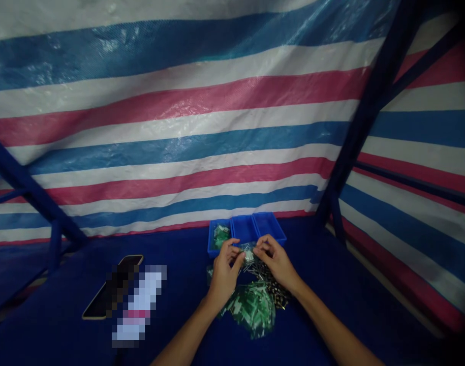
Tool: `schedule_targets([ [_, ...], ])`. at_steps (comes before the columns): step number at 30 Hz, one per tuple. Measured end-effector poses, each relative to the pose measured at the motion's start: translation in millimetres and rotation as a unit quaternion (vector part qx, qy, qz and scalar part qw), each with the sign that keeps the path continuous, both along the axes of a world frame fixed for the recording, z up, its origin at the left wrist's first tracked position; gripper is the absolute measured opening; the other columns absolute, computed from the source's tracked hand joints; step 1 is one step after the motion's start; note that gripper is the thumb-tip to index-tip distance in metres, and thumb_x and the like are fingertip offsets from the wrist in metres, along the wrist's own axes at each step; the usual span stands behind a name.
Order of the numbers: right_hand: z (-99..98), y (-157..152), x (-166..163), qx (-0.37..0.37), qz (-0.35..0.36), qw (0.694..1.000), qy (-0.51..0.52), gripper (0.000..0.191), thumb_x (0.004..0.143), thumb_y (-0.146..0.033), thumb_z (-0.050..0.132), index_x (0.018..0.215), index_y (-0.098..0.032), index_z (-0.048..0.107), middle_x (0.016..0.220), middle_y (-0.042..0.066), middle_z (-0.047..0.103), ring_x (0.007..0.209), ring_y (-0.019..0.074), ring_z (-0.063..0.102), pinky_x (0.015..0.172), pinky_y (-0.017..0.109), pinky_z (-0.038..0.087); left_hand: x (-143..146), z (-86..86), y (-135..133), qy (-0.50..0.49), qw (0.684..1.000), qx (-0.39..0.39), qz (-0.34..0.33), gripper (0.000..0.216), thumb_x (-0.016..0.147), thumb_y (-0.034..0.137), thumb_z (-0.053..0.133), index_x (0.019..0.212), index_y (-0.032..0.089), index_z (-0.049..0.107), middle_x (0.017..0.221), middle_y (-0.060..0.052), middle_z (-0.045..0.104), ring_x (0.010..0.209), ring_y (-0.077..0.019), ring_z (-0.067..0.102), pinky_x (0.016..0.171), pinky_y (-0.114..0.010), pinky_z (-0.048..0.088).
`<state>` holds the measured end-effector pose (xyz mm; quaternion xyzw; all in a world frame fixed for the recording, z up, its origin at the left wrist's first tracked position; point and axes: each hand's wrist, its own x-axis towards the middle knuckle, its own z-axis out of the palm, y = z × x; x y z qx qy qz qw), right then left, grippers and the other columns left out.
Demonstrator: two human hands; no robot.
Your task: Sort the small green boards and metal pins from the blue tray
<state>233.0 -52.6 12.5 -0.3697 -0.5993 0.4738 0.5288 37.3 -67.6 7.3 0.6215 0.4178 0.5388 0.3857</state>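
Observation:
Between my two hands is a small clear plastic bag (249,255) with something pale inside; its exact contents are too small to make out. My left hand (225,272) pinches the bag's left edge between thumb and fingers. On the other side, the fingers of my right hand (277,262) are closed on the right edge. Just below lies a heap of small clear packets with green and white contents (254,309). A pile of small metal parts (277,291), dark and brassy, spreads under and beside my right hand, partly hidden by it.
Beyond my hands stand three joined blue bins; the left bin (214,249) holds green packets. A phone (98,302) and a blurred-out pale item (141,305) lie at left on the blue table surface (186,254). Dark blue frame posts (354,137) and striped sheeting (179,137) enclose the table.

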Motion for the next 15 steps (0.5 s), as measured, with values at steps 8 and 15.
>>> schedule_targets([
  [8, 4.0, -1.6, 4.3, 0.042, -0.001, 0.997, -0.067, 0.029, 0.102, -0.05, 0.063, 0.104, -0.024, 0.076, 0.101, 0.005, 0.073, 0.092, 0.0235, 0.063, 0.085, 0.033, 0.045, 0.6, 6.1, -4.6, 0.058, 0.997, 0.031, 0.03, 0.028, 0.107, 0.043, 0.055, 0.118, 0.021, 0.069, 0.098, -0.005, 0.072, 0.083, -0.0175, 0.068, 0.078, -0.029, 0.054],
  [15, 4.2, 1.0, 4.7, 0.052, -0.042, 0.993, -0.093, 0.029, 0.093, -0.051, 0.076, 0.105, -0.025, 0.08, 0.09, 0.002, 0.064, 0.073, 0.0177, 0.052, 0.068, 0.03, 0.041, 1.4, 5.1, -2.1, 0.069, 0.996, 0.05, 0.022, 0.031, 0.106, 0.039, 0.056, 0.126, 0.023, 0.072, 0.11, -0.008, 0.073, 0.089, -0.0191, 0.069, 0.08, -0.029, 0.054],
])
